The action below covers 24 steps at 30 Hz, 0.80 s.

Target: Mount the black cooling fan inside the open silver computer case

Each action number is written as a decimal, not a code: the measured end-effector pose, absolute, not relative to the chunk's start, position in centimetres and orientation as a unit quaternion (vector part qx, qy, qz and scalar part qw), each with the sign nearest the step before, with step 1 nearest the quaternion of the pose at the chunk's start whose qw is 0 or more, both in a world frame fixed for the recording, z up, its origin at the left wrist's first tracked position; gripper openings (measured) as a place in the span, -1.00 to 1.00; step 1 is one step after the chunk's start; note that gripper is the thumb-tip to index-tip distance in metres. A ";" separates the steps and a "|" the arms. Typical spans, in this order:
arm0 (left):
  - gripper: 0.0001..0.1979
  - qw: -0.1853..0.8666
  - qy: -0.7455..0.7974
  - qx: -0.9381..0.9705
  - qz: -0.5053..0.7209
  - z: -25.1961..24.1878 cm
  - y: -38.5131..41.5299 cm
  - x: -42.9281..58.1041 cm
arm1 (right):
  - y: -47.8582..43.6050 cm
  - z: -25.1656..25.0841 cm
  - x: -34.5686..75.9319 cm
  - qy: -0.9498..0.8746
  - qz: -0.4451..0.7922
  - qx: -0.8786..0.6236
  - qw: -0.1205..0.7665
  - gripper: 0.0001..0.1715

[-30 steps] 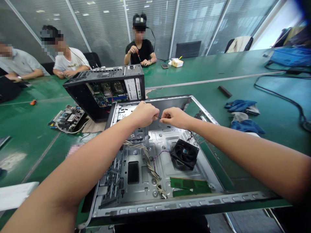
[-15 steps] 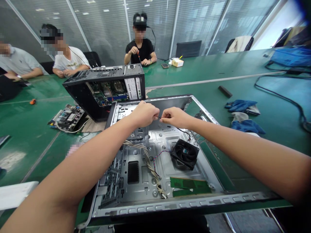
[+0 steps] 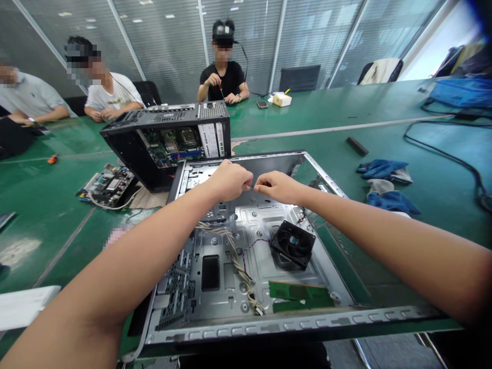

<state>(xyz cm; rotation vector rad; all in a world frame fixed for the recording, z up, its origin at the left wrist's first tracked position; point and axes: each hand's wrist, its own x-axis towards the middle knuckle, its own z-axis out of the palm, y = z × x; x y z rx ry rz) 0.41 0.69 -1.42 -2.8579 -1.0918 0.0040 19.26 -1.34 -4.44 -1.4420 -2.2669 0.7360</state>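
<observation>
An open, nearly empty metal computer case point(image 3: 238, 320) lies flat in front of me on the green table. Both hands hover over its far half, fingertips almost touching. My left hand point(image 3: 229, 180) is curled shut and my right hand point(image 3: 277, 186) pinches; between them is a thin dark wire or small part that I cannot make out clearly. Inside the case lie a black fan point(image 3: 292, 243), a twisted bundle of wires point(image 3: 235, 256) and two green memory sticks point(image 3: 300, 295).
A second black computer case point(image 3: 169, 141) with its motherboard showing stands just behind mine. A loose circuit board point(image 3: 107, 185) lies to its left. Blue gloves point(image 3: 384, 169) and black cables point(image 3: 453, 154) are on the right. Three people sit at the far side.
Both hands stay over the case's far half, pinching the same small thing. The view has shifted slightly; nothing else moved.
</observation>
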 end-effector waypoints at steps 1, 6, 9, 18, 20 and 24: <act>-0.80 0.039 -0.357 -0.933 0.003 -1.4 0.7 0.4 | -1.3 -4.5 19.2 -0.796 0.265 -0.514 0.181 -0.79; -0.81 0.033 -0.352 -0.935 0.002 -1.3 0.6 0.5 | -1.2 -4.7 19.2 -0.765 0.307 -0.528 0.204 -0.81; -0.82 0.035 -0.350 -0.936 0.001 -1.3 0.6 0.5 | -1.2 -4.8 19.3 -0.757 0.321 -0.529 0.210 -0.81; -0.84 0.043 -0.339 -0.940 -0.023 -1.2 0.5 0.2 | -1.7 -5.0 18.9 -0.711 0.447 -0.502 0.207 -0.89; -0.84 0.047 -0.334 -0.941 -0.028 -1.2 0.6 0.2 | -1.8 -4.9 18.8 -0.710 0.458 -0.496 0.203 -0.89; -0.84 0.053 -0.327 -0.943 -0.028 -1.3 0.7 0.1 | -2.0 -4.5 18.8 -0.732 0.430 -0.488 0.203 -0.88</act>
